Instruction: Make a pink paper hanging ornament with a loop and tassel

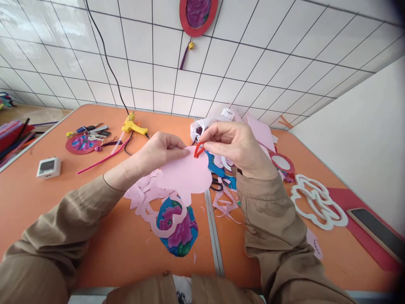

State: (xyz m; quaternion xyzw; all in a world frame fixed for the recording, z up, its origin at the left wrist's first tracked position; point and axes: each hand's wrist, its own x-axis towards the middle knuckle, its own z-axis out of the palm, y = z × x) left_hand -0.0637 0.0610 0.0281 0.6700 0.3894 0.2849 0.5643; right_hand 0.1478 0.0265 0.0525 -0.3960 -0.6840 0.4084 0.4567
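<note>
My left hand (163, 150) pinches the upper edge of a pink paper cutout (186, 175) with a wavy outline, holding it above the table. Between the thumb and fingers of my right hand (236, 145) is a small bent red loop (198, 150); its lower end is at the cutout's upper right edge, and I cannot tell whether they touch. Below the cutout lie pink paper scraps (142, 190) and an oval piece of blue floral fabric (182, 242) with a purple flower. Black scissor handles (217, 184) show partly under my right wrist.
On the orange table (104, 207) are a yellow glue gun (132, 125) with its cord, keys (96, 136), a white charger (48, 167), white cloud-shaped frames (319, 202) and a phone (378, 232) on red card. A round red ornament (198, 31) hangs on the tiled wall.
</note>
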